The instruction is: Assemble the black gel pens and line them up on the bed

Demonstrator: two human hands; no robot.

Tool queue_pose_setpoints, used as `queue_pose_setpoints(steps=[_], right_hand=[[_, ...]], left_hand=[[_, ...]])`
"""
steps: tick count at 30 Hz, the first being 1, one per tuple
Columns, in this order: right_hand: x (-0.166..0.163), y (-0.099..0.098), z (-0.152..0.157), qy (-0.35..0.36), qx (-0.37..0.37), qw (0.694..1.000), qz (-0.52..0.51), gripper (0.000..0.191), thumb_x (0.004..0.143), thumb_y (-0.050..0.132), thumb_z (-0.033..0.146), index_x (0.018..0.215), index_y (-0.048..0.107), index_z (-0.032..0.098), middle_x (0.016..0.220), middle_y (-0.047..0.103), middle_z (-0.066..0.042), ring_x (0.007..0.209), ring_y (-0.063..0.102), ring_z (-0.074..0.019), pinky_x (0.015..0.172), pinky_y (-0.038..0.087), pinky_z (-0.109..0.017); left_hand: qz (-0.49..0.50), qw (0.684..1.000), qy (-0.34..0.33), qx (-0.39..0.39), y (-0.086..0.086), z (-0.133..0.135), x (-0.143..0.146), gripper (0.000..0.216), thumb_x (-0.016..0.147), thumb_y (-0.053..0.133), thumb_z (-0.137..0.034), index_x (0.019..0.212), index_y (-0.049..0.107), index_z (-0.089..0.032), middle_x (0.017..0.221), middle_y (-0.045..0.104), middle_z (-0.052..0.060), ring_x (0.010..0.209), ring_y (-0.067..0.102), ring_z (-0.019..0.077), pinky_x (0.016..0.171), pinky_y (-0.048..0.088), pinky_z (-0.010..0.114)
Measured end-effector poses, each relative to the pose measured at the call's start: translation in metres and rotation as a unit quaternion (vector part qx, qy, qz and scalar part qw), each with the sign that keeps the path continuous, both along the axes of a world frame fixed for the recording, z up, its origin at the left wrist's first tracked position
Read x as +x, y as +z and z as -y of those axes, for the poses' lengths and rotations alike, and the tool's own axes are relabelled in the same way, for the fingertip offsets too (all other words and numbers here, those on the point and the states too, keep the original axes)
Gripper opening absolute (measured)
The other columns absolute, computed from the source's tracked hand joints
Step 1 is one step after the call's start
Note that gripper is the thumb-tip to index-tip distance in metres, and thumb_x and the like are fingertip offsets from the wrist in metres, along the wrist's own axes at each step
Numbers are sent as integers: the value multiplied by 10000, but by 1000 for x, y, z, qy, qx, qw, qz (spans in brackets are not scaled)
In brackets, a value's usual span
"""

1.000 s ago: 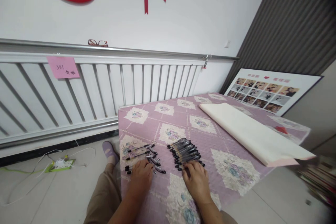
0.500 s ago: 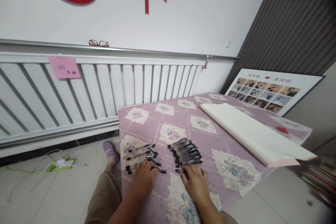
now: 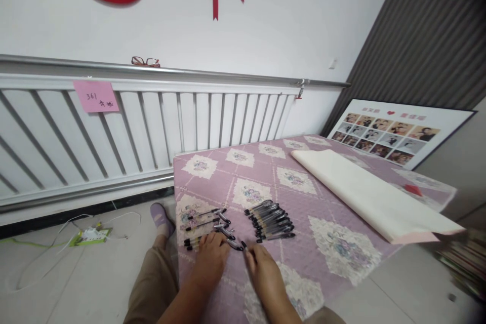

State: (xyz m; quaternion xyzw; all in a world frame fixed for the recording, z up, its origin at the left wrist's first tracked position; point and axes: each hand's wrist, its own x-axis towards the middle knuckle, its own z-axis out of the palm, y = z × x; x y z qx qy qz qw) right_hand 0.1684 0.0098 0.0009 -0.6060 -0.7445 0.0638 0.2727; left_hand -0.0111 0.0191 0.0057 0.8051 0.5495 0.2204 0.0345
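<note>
On the left side of the table lies a loose group of black pens, with dark caps and clips at its right end. My left hand is over the lower pens, its fingers curled down and closed around one; the fingertips are partly hidden. My right hand pinches a dark-ended pen between thumb and fingers, close to the caps beside my left hand. Most of that pen is covered by the hand. Above and to the right, a neat slanting row of several black pens lies side by side.
A purple floral cloth covers the table. Folded cream sheeting lies to the right, near a small red item. Behind it leans a photo board. A white radiator runs along the wall; a power strip sits on the floor.
My right hand has moved left from below the pen row toward my left hand, taking a pen from there. My left hand stays over the loose group. The camera view has shifted slightly.
</note>
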Motion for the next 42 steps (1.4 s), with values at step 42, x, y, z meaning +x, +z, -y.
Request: queue_pose_setpoints(steps=[42], right_hand=[[-10,4,29,39,4,999,-7,183,745,522,85,825,597,231,834,640,-27,837,594,-217,768,441,-342]], left_hand=[[-5,992,-122,31,6,22,3,182,903,527,-353,1056,563,-261,1013,604,6,963,508,200,907,329,386]])
